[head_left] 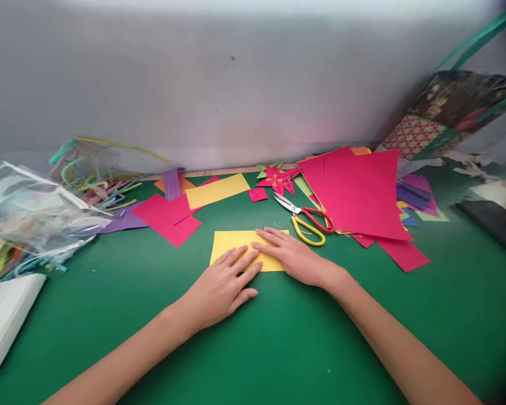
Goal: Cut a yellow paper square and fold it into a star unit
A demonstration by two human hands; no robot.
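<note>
A yellow paper rectangle (231, 241), its long axis left to right, is pressed on the green table (253, 349) beneath the slightly spread, ungripping fingers of both the left hand (221, 287) and right hand (301, 260), which seem equally near.

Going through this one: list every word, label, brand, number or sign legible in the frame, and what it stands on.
No readable text anywhere.
Yellow paper under the hands: no print visible.
Scissors: no legible marking.
Patterned bag: too blurred to rule out lettering.
Clear plastic bag: too blurred to tell.
</note>
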